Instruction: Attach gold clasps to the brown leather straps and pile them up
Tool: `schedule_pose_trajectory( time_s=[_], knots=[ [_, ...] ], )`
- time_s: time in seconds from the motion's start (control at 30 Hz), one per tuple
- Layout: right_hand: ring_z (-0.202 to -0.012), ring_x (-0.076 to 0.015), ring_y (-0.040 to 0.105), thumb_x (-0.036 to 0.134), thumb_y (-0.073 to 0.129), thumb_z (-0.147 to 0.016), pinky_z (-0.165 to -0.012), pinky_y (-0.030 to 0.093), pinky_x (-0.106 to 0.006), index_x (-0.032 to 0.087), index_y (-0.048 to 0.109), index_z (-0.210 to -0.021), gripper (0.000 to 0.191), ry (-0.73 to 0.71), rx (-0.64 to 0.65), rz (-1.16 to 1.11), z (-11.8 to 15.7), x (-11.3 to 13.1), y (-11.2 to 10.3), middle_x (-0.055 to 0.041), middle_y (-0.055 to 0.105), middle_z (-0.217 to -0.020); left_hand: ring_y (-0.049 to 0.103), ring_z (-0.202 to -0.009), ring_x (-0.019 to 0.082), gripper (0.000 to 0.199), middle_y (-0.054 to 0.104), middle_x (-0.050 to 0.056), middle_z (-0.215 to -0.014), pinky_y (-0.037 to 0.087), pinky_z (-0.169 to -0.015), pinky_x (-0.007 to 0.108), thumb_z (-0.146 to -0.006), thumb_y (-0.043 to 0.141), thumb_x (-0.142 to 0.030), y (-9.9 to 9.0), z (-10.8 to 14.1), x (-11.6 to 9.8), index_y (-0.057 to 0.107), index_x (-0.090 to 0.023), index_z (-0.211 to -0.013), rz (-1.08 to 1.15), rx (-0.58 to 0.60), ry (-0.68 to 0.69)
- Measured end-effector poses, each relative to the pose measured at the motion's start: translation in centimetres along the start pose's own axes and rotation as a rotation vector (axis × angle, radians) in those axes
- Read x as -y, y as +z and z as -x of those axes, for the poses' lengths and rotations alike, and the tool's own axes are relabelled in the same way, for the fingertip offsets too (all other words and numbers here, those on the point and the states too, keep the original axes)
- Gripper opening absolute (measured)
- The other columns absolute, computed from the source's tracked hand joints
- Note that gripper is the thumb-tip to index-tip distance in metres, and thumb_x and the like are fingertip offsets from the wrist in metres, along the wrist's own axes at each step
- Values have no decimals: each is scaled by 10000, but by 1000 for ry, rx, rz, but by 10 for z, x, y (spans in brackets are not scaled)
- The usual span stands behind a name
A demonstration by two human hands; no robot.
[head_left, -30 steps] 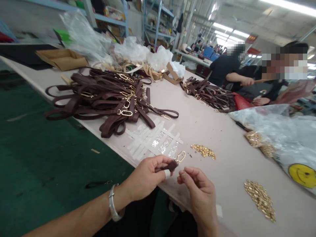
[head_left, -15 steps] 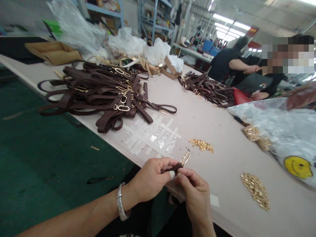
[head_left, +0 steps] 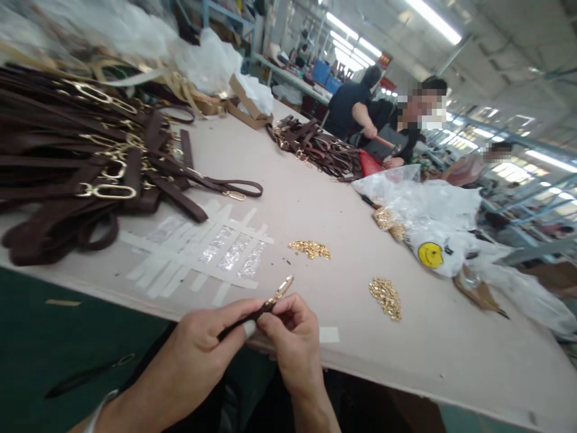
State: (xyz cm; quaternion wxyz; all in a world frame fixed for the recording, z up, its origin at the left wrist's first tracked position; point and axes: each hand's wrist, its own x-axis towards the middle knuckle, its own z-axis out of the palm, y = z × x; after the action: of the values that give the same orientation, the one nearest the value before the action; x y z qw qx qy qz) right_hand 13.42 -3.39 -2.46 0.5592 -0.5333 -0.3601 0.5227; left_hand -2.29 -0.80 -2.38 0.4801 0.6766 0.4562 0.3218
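Between my two hands, at the near edge of the table, is a dark brown leather strap (head_left: 241, 323) with a gold oval clasp (head_left: 283, 288) sticking up from its end. My left hand (head_left: 205, 337) pinches the strap, with a white wrap on the thumb tip. My right hand (head_left: 293, 337) closes finger and thumb on the strap's end near the clasp; any small part under those fingertips is hidden. Beyond the hands lies a small pile of gold metal pieces (head_left: 310, 249). A second gold pile (head_left: 386, 298) sits to the right.
Brown straps with gold clasps (head_left: 112, 162) are heaped at left; another strap heap (head_left: 315, 147) lies farther back. Clear tape strips (head_left: 229, 249) cover part of the table (head_left: 342, 270). Plastic bags (head_left: 433, 210) stand at right. A co-worker (head_left: 406, 129) holds a hammer (head_left: 385, 143) across the table.
The view has swung right, so the table and piles appear farther left. Both hands still hold the strap together, and its clasp leans more to the right.
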Motion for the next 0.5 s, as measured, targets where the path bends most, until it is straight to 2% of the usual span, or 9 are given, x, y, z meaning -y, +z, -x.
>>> schedule_pose_trajectory(
  time_s=[0.1,0.2,0.27,0.3,0.33,0.43,0.5],
  knots=[
    [-643,-106,555,209,753,-692,-624,468,-222,204,556,-740,203,-15,-36,8,1,2,2,53,625,-696,702,-1075,234,344,762,-12,-1142,524,-999,287,-853,583,-247,5,-5,5,735,-296,-1158,-22,4,18],
    [-670,-129,594,265,738,-741,-659,497,-247,216,578,-799,177,-38,-22,176,1,8,-16,42,651,-732,723,-989,222,370,756,6,-1143,579,-895,272,-884,553,-257,8,-10,-1,690,-294,-1226,48,100,6],
    [-728,-150,631,337,676,-816,-707,516,-264,224,610,-867,140,-142,-64,504,-6,15,-48,20,686,-792,735,-893,208,383,755,21,-1132,611,-766,243,-913,529,-295,6,-13,-5,661,-295,-1272,111,157,-63],
    [-774,-161,643,359,624,-858,-743,520,-275,223,628,-910,145,-216,-123,701,-11,20,-68,2,700,-838,735,-874,204,394,752,25,-1143,614,-733,232,-914,537,-317,4,-14,-5,652,-301,-1291,134,166,-109],
    [-816,-168,648,378,560,-896,-781,519,-287,226,635,-949,178,-299,-234,958,-18,25,-92,-10,707,-882,734,-884,205,407,745,25,-1164,614,-735,229,-906,558,-338,2,-15,-3,647,-309,-1302,152,163,-156],
    [-969,-256,610,308,506,-903,-918,457,-423,167,640,-1069,256,-313,-453,1204,-43,39,-159,-119,691,-1024,713,-1015,222,436,700,3,-1274,600,-828,234,-867,629,-401,-1,-14,10,647,-354,-1300,256,152,-264],
    [-1008,-278,588,242,485,-899,-944,423,-443,146,651,-1092,272,-299,-495,1324,-57,45,-190,-151,682,-1038,712,-1035,231,406,688,-13,-1296,608,-808,227,-854,635,-462,1,-12,21,684,-371,-1246,365,87,-312]
  ],
)
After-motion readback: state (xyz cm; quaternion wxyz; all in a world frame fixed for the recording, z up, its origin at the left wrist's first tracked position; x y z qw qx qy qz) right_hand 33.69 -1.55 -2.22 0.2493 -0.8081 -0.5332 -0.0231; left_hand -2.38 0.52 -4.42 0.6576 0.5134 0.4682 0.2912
